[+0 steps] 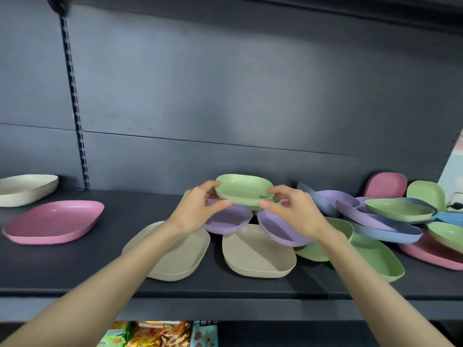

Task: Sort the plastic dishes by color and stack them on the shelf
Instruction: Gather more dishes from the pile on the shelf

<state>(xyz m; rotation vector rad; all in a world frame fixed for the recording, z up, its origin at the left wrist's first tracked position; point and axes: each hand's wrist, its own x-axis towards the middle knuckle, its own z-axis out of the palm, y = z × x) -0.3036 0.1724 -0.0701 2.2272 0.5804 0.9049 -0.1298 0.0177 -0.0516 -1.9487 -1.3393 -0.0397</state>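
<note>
- Head view: a dark, matte shelf (120, 279) spans the frame, with a dark back panel (225, 96) rising behind it and a slotted upright (75, 108) running down the panel at 10 o'clock.
- The left hand (200, 209) and right hand (293, 209) reach in from 6 o'clock with bare forearms. Each pinches one end of a small green dish (244, 189) between thumb and fingertips, the left hand at its 9 o'clock rim and the right at its 3 o'clock rim.
- The green dish is level, near the middle of the shelf, above two purple dishes (228, 219). Whether it touches what lies under it cannot be told.
- At 6 o'clock of those, two beige dishes (258, 251) lie side by side near the shelf's front edge; the left forearm crosses the left one.
- At 9 o'clock a single pink dish (53, 221) lies flat on its own, and behind it, at the frame's left edge, stands a stack of cream dishes (25, 189).
- At 3 o'clock is a mixed pile (390, 216) of green, purple, blue and pink dishes, overlapping and tilted; one pink dish (385, 185) leans on the back panel.
- A large green dish (375, 256) sits at 4 o'clock, partly under the right forearm.
- Below the shelf, at 6 o'clock, colourful snack packets (160, 334) show.
</note>
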